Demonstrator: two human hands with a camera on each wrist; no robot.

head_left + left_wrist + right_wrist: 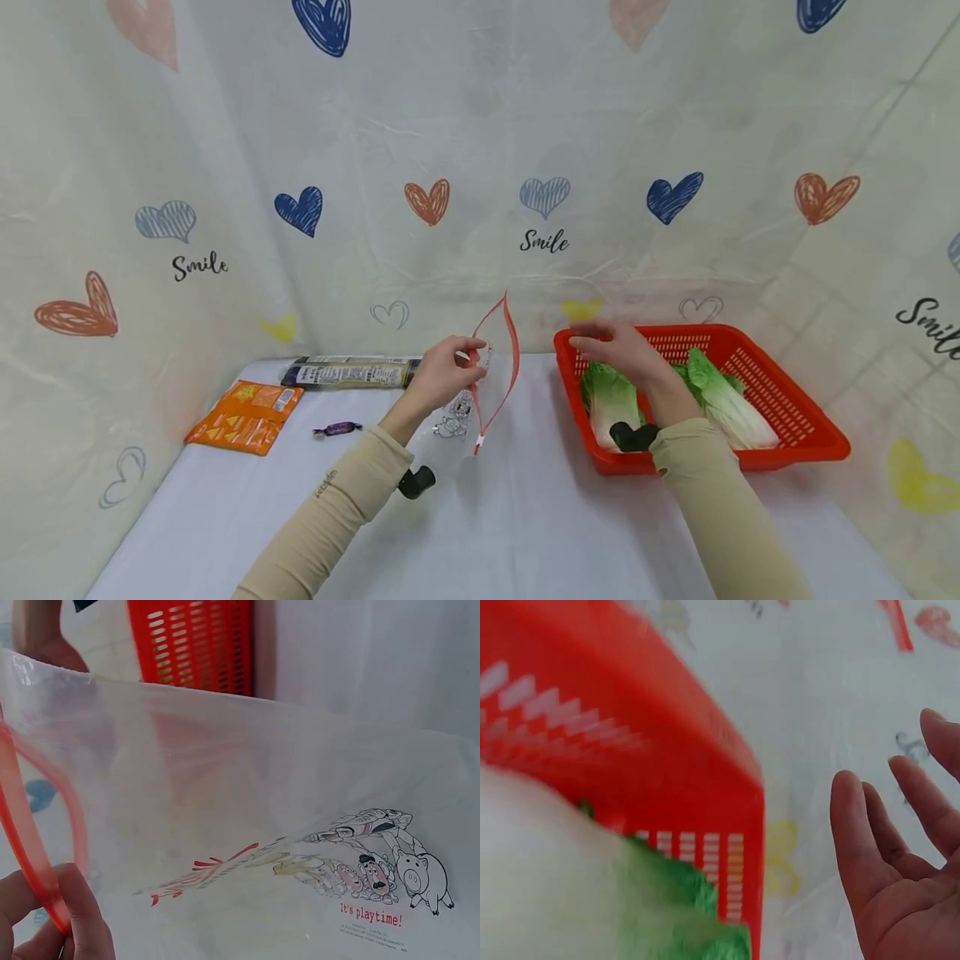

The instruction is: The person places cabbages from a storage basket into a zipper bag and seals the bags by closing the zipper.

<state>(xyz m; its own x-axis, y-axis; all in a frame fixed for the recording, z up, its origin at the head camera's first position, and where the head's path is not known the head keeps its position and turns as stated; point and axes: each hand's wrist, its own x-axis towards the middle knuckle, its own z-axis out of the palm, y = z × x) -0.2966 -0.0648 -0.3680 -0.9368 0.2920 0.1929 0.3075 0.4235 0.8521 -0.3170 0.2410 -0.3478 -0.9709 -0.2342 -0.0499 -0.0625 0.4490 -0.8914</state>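
My left hand [444, 372] pinches the red-edged mouth of a clear zip bag [225, 825], which stands open as a loop in the head view. Cartoon figures and the words "It's playtime!" are printed on its side. My right hand [618, 357] is raised over the left part of a red plastic basket [813, 429], fingers spread, holding nothing. In the right wrist view its palm shows beside the basket wall. Two heads of Chinese cabbage lie in the basket: one cabbage [606, 398] on the left, partly behind my right wrist, another cabbage [731, 408] on the right.
On the left of the white table [450, 550] lie an orange snack packet [247, 417], a small purple wrapped candy [337, 428] and a long dark package [352, 372] with a printed label. A curtain with hearts [465, 125] hangs behind the table.
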